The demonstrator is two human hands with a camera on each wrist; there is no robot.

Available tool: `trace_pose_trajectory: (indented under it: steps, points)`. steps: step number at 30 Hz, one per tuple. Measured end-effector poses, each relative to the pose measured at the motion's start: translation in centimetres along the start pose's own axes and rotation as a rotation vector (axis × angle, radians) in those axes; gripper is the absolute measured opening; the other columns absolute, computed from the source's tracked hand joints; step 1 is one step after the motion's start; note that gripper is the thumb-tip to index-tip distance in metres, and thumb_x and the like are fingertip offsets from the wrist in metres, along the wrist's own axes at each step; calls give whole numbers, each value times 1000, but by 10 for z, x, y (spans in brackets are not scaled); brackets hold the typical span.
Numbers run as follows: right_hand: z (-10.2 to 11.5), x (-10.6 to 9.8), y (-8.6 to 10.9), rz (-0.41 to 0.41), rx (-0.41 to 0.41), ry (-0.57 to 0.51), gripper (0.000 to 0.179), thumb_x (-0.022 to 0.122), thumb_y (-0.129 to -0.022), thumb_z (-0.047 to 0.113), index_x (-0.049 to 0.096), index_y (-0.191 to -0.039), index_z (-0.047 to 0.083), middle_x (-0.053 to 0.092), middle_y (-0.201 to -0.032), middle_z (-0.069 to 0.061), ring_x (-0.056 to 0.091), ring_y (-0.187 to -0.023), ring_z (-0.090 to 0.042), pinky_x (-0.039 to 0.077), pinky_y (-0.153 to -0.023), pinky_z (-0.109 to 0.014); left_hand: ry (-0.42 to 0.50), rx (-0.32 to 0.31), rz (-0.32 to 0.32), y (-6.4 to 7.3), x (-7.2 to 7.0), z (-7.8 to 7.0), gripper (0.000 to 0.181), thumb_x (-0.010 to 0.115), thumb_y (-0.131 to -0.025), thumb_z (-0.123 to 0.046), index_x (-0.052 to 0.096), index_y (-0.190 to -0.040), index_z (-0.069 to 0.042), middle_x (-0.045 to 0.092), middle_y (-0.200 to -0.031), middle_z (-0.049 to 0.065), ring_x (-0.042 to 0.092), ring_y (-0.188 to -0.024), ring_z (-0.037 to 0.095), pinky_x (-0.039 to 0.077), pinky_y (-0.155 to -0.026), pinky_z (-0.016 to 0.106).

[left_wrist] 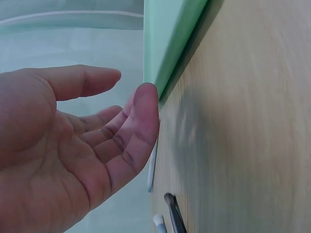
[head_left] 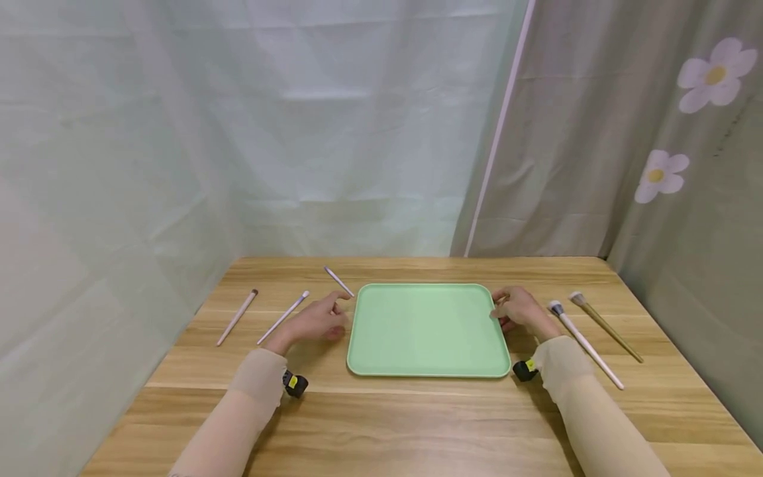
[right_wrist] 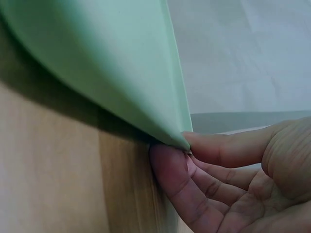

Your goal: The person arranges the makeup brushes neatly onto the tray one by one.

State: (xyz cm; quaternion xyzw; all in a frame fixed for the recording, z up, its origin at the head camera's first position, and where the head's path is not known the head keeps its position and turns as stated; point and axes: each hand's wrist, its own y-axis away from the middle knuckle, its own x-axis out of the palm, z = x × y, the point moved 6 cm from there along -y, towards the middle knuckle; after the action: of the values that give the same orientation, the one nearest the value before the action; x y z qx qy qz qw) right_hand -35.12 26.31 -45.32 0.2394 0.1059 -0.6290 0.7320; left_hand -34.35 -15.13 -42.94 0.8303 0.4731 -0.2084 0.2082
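Observation:
A light green rectangular tray (head_left: 429, 330) lies in the middle of the wooden table. My right hand (head_left: 517, 310) pinches its right rim, thumb on top and fingertips underneath, as the right wrist view shows on the tray (right_wrist: 107, 73). By the left edge, my left hand (head_left: 322, 319) hovers with fingers relaxed and holds nothing. In the left wrist view the fingers (left_wrist: 138, 126) of that hand overlap the tray's corner, with a gap between thumb and fingers. A slim makeup brush (head_left: 283, 318) with a white tip lies beside the left wrist.
Another slim brush (head_left: 237, 318) with a dark tip lies farther left, and a thin handle (head_left: 338, 281) shows behind the left hand. Right of the right hand are a white-handled brush (head_left: 587, 344) and a gold-handled brush (head_left: 607, 328). Curtains (head_left: 357, 132) hang behind the table.

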Motion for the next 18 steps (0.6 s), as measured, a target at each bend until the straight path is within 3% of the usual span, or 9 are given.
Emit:
trace_pose_trajectory:
  steps: [8, 18]
  points:
    - [-1, 0, -1, -16, -2, -4, 47, 68, -91, -7, 52, -134, -17, 63, -88, -16, 64, -67, -21, 63, -58, -36, 6, 23, 5, 5, -9, 6, 52, 50, -105, -3, 33, -152, 9, 58, -97, 20, 58, -73, 26, 53, -66, 36]
    - [-2, 0, 0, 5, 2, -39, 47, 68, -92, -6, 50, -134, -16, 64, -88, -15, 64, -67, -21, 63, -58, -37, -73, 23, -61, 12, -31, 12, 52, 54, -107, -12, 38, -155, 2, 61, -110, 24, 68, -92, 35, 61, -81, 49]
